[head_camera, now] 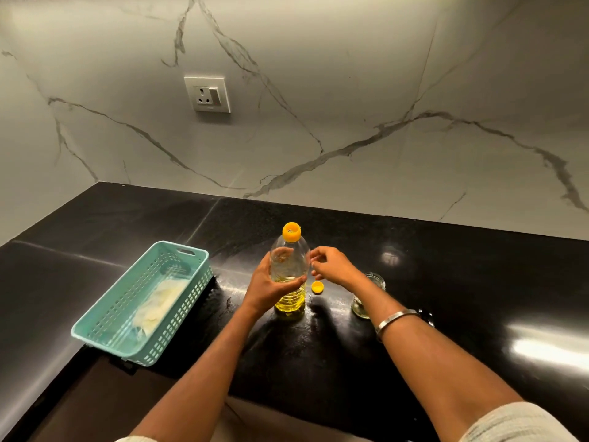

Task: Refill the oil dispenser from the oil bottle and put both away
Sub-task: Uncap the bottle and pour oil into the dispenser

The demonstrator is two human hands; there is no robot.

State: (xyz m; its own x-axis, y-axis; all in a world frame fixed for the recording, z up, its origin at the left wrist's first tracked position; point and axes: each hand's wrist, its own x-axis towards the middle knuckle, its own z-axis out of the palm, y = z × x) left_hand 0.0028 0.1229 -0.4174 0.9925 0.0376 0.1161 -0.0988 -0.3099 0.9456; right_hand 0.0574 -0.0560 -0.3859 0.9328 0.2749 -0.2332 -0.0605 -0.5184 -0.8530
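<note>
Oil bottle [289, 272] stood upright mid-table [446, 282], long axis vertical, yellow neck ring at the top with the mouth open, oil only in the lower part, no readable label. Left hand [271, 283] was wrapped around its body; right hand [331, 266] hovered just beside it, fingers loosely curled and holding nothing, right above the yellow cap [317, 287] lying on the table. Glass oil dispenser [368, 296] sat partly hidden behind the right wrist — teal basket [143, 301] lay to the left at the table's front edge, with bare black surface open on the right.
</note>
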